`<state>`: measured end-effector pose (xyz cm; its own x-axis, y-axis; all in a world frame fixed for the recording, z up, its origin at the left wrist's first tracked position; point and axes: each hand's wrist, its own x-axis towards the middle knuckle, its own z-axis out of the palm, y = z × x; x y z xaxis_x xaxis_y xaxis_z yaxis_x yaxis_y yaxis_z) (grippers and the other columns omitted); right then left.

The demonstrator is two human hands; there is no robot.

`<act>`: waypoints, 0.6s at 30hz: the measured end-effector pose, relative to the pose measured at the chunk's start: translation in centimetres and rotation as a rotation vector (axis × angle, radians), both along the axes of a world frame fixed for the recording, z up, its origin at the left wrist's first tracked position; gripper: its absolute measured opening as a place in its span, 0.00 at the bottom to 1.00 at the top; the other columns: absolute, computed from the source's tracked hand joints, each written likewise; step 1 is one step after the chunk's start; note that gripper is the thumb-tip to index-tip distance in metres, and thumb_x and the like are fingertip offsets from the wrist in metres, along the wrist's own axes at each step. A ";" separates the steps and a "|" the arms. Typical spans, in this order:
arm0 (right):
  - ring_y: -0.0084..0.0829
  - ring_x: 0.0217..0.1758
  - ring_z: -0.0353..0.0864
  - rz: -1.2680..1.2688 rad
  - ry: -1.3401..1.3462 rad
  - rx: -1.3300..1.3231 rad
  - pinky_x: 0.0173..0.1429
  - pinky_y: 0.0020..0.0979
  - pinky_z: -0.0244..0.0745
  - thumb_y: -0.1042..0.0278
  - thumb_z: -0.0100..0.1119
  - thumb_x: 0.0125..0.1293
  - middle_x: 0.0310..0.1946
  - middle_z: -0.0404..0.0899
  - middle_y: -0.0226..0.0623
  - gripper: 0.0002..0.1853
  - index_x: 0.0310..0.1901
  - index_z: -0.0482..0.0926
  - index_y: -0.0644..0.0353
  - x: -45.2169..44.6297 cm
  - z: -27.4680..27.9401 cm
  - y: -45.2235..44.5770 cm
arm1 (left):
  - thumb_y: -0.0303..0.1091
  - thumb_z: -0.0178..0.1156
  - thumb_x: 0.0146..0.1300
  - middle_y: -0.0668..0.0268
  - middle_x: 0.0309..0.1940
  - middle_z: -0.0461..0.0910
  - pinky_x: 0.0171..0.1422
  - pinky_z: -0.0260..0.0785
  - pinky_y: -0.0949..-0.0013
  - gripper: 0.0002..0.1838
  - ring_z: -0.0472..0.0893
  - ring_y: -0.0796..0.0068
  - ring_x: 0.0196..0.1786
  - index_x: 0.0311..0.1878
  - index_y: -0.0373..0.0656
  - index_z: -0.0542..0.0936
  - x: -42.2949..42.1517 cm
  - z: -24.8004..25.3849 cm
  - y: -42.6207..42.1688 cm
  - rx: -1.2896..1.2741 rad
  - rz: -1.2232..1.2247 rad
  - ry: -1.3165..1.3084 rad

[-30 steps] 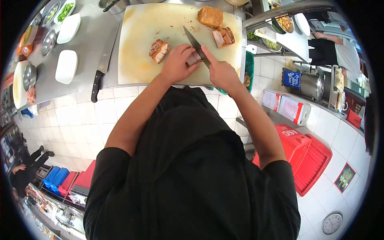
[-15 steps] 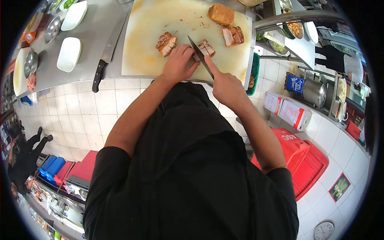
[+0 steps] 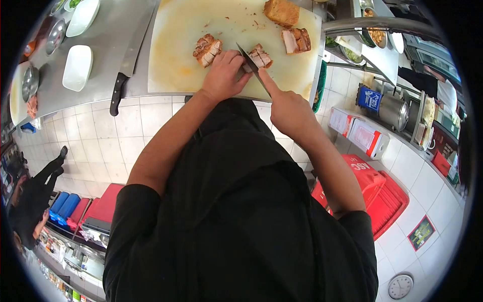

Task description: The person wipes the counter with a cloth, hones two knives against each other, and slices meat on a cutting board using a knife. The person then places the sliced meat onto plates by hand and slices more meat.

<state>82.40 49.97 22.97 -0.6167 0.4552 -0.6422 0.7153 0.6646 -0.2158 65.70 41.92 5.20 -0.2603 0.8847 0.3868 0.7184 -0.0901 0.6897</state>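
On the pale cutting board (image 3: 176,55), my left hand (image 3: 225,78) has its fingers bent against a partly cut piece of roast meat (image 3: 260,58), whose near end is hidden by the fingers. My right hand (image 3: 290,113) grips a knife (image 3: 251,64), index finger along the blade, which lies at the left side of that piece. A sliced chunk of meat (image 3: 207,50) sits just left of my left hand. Farther right are another chunk of meat (image 3: 296,41) and a larger browned block (image 3: 281,12).
Left of the board lies a large black-handled knife (image 3: 119,90), with a white dish (image 3: 78,68) and metal bowls (image 3: 30,83) beyond. A metal rail (image 3: 377,22) borders the right side. Red bins (image 3: 385,201) stand low right. Another person (image 3: 32,201) is at far left.
The view has shifted. More of the cut piece of meat shows beside the blade than one second ago, with cuts across it. Both hands remain close to it, the knife still in my right hand.
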 end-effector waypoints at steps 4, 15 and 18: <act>0.59 0.41 0.88 -0.006 0.029 -0.008 0.50 0.57 0.81 0.77 0.56 0.64 0.36 0.87 0.57 0.47 0.86 0.54 0.44 -0.1 -1.0 0.2 | 0.33 0.77 0.54 0.57 0.50 0.79 0.62 0.71 0.52 0.21 0.78 0.50 0.56 0.49 0.41 0.79 0.1 -0.2 0.1 -0.022 0.009 -0.017; 0.62 0.38 0.87 -0.160 0.313 0.013 0.47 0.60 0.81 0.72 0.55 0.69 0.33 0.86 0.60 0.47 0.87 0.46 0.39 2.1 -7.3 1.2 | 0.37 0.76 0.57 0.56 0.54 0.78 0.66 0.70 0.50 0.24 0.77 0.48 0.59 0.54 0.41 0.80 0.4 0.2 -0.1 -0.088 0.016 0.004; 0.63 0.38 0.87 -0.268 0.293 0.088 0.48 0.61 0.81 0.71 0.54 0.71 0.33 0.86 0.61 0.46 0.87 0.46 0.40 3.7 -4.7 1.5 | 0.38 0.76 0.57 0.54 0.57 0.77 0.69 0.70 0.51 0.27 0.76 0.48 0.62 0.58 0.41 0.80 0.7 0.8 -0.5 -0.123 0.021 0.001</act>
<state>86.11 51.44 18.30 -0.6201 0.6701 -0.4081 0.7822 0.4880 -0.3873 66.43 41.40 5.97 -0.2790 0.9197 0.2763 0.7199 0.0099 0.6940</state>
